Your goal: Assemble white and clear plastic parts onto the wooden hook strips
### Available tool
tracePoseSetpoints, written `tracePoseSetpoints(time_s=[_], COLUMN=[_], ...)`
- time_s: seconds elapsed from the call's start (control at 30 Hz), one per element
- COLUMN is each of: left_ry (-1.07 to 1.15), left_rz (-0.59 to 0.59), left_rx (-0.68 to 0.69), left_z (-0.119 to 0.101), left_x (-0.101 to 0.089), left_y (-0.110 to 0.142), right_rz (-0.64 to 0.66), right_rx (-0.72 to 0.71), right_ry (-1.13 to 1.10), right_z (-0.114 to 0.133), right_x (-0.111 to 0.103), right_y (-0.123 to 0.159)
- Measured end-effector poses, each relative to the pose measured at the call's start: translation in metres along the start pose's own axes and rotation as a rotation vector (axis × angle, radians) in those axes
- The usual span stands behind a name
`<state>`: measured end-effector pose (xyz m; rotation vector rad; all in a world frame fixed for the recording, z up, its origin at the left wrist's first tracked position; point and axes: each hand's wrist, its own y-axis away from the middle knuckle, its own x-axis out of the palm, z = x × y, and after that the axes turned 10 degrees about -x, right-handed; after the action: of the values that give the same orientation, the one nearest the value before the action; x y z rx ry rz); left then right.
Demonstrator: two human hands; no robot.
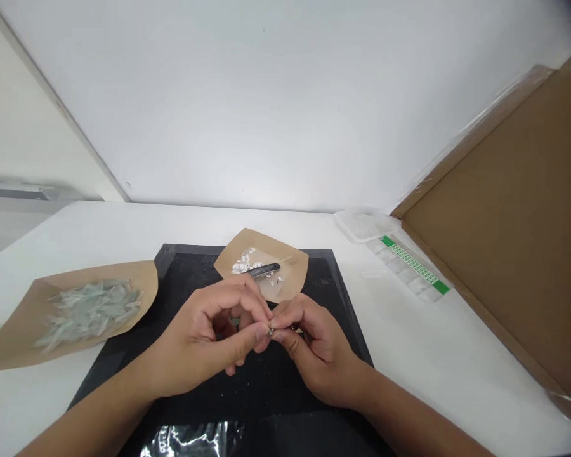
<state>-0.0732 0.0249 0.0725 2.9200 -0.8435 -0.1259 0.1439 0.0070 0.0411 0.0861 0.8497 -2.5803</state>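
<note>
My left hand [219, 333] is closed in a pinch, its thumb and fingertips meeting over the black mat [285, 393]. My right hand [316, 352] pinches at the same spot, fingertips against those of the left. Between them shows a tiny shiny piece [271, 331], too small and too covered to name. Just behind the hands, a brown paper tray [292, 259] holds small white bits [242, 263] and a dark, slim object [264, 270] with rounded ends.
At the left, a larger brown paper tray [145, 279] carries a heap of small clear plastic bags [92, 308]. A clear compartment box [404, 270] with a green-edged label lies at the right, beside a translucent lid [361, 225]. A big cardboard box [518, 216] stands along the right edge.
</note>
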Motion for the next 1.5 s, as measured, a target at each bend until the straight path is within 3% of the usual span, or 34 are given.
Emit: tracePoseSetpoints(time_s=[0.47, 0.8, 0.9, 0.97, 1.13, 1.3, 1.5], left_ry=[0.155, 0.233, 0.118, -0.042, -0.571, -0.843, -0.938], left_rz=[0.028, -0.057, -0.169, -0.309, -0.644, -0.769, -0.91], left_rx=[0.043, -0.001, -0.022, 0.001, 0.217, 0.312, 0.279], left_z=[0.008, 0.016, 0.018, 0.021, 0.026, 0.026, 0.033], left_x=[0.006, 0.01, 0.009, 0.005, -0.01, -0.027, -0.049], left_y=[-0.008, -0.013, -0.013, -0.014, -0.02, -0.027, -0.036], right_rz=[-0.001, 0.028, 0.03, 0.029, -0.044, -0.144, -0.161], right_rx=[0.06, 0.128, 0.169, 0.183, 0.079, 0.129, 0.193], right_ry=[0.134, 0.108, 0.078, 0.102, 0.309, 0.361, 0.366], right_z=[0.002, 0.004, 0.006, 0.007, 0.002, -0.009, -0.011], right_x=[0.003, 0.007, 0.007, 0.005, -0.013, -0.029, -0.03], right_y=[0.004, 0.004, 0.002, 0.001, -0.003, -0.007, -0.008])
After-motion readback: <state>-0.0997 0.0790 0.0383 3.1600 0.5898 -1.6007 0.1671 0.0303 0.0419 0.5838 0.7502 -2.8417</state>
